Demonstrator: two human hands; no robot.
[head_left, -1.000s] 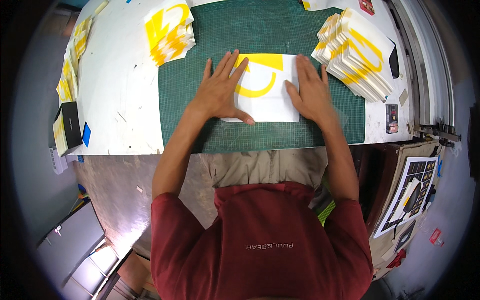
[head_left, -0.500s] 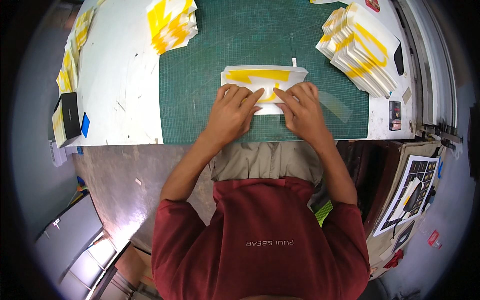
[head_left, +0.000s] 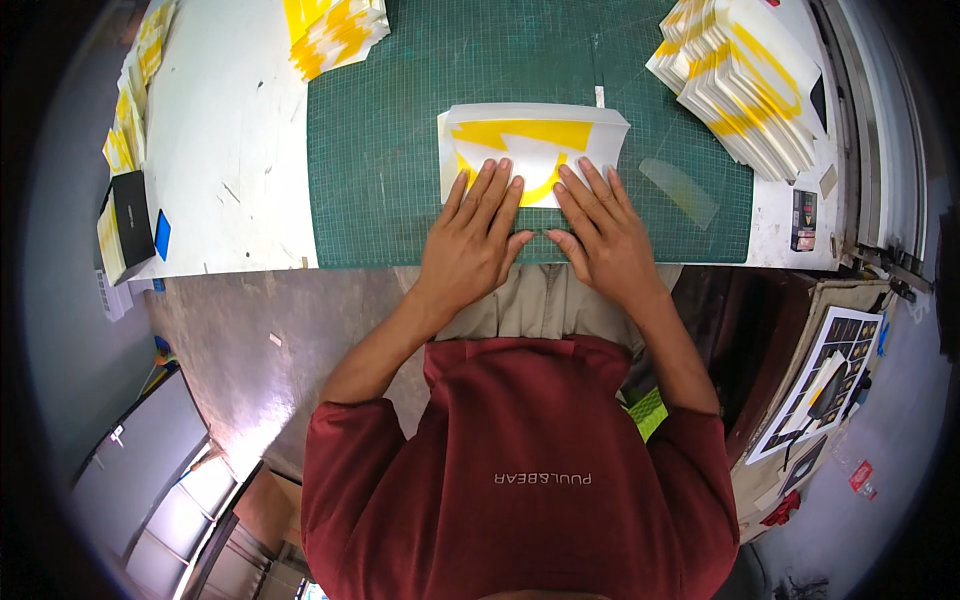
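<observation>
Looks like a small paper-finishing workshop: a gridded green cutting mat point(head_left: 400, 130) is covering much of a scuffed white desk point(head_left: 230, 190), matching yellow-and-white paper stacks point(head_left: 745, 95) are sitting around it, worn bare floor point(head_left: 235, 345) is showing below.

The person wears a dark red shirt point(head_left: 530, 410) with short, loose sleeves point(head_left: 352, 455) ending near the elbow. One line of small, pale lettering point(head_left: 543, 479) runs across the cloth. Beige, creased trousers point(head_left: 540, 305) show below the hem, their length hidden; left hand point(head_left: 465, 240) and right hand point(head_left: 607, 240) bare.
</observation>
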